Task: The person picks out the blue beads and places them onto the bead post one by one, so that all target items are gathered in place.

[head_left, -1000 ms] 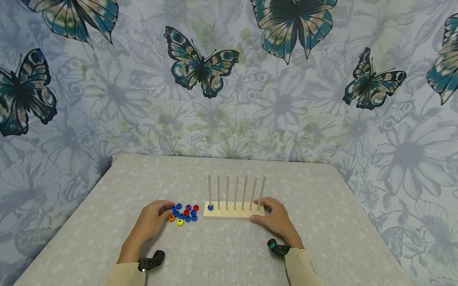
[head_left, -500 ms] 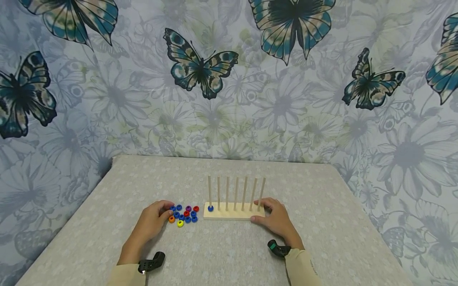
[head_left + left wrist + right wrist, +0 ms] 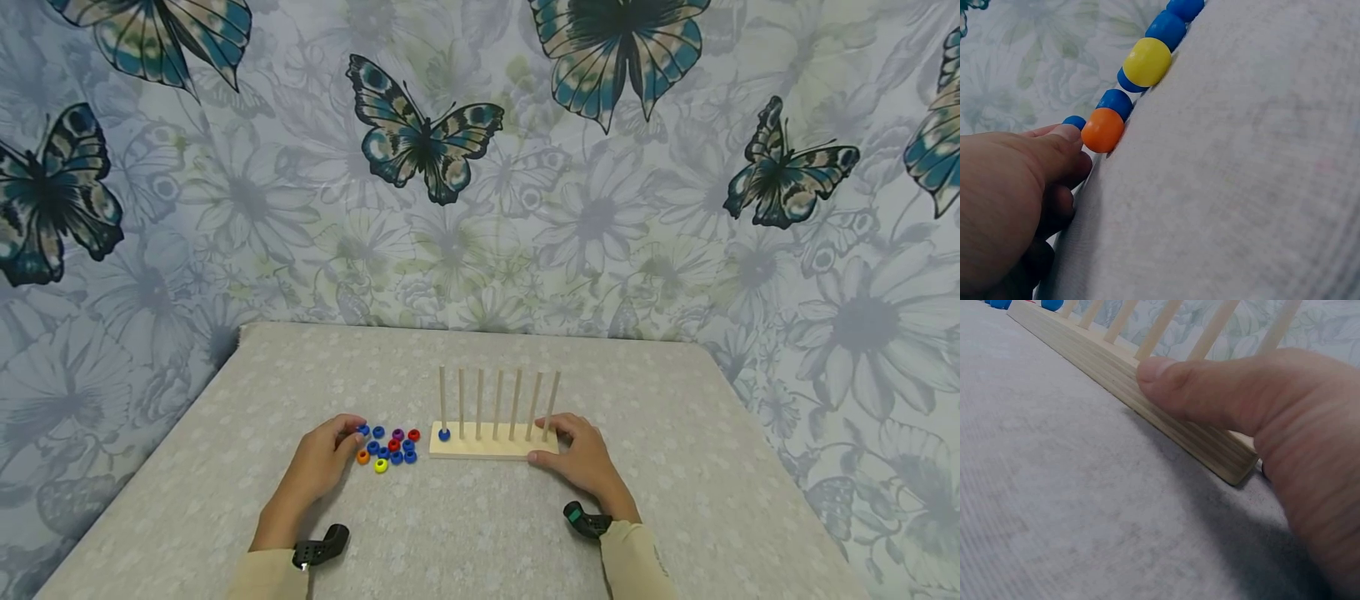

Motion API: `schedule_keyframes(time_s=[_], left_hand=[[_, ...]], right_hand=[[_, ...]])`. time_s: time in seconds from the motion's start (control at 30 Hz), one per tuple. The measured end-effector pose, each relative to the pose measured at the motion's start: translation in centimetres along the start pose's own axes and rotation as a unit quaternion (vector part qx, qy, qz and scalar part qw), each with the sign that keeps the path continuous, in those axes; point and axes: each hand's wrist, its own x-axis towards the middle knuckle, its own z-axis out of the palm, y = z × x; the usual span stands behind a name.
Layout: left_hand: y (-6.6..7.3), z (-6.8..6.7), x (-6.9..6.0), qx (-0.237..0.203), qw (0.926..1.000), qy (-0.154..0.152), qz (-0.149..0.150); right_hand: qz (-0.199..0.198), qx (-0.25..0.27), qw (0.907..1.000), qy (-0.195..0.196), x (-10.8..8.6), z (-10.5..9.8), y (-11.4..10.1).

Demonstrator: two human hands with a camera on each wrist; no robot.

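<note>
A wooden base (image 3: 480, 451) with several upright pegs stands at the table's middle, a blue bead (image 3: 444, 435) at the foot of its leftmost peg. My right hand (image 3: 581, 457) grips the base's right end, the thumb along its front side in the right wrist view. Left of the base lies a group of loose beads: several blue, two red, a purple one (image 3: 398, 434), a yellow one (image 3: 381, 466) and an orange one (image 3: 363, 457). At the group's left edge my left hand (image 3: 321, 460) pinches a blue bead (image 3: 1074, 122), partly hidden by the thumb.
A patterned light cloth covers the table (image 3: 480, 533). Behind its far edge hangs a backdrop (image 3: 450, 267) with butterflies and flowers. Black bands (image 3: 321, 547) sit on both wrists.
The head view has shifted slightly. The left fingers have lifted very slightly at the blue bead; the right hand stays on the base.
</note>
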Motion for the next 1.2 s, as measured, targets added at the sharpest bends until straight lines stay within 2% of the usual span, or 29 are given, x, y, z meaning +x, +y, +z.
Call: schedule_keyframes(time_s=[0.63,0.83,1.03,1.2], left_hand=[[0.07,0.01,-0.01,-0.012,0.9997,0.002,-0.023],[0.20,-0.32,0.02,-0.007,0.9998,0.008,-0.017],[0.07,-0.31,0.13,-0.006,0.9993,0.036,-0.004],[-0.03,-0.19,0.15,-0.008,0.9979,0.064,-0.009]], right_hand=[[-0.008,-0.006,0.9999,0.007,0.02,0.18,0.31],[-0.009,-0.004,0.9999,0.006,0.11,0.13,0.23],[-0.011,-0.002,0.9999,0.007,0.16,0.12,0.10],[-0.010,-0.002,0.9999,0.007,0.08,0.03,-0.01]])
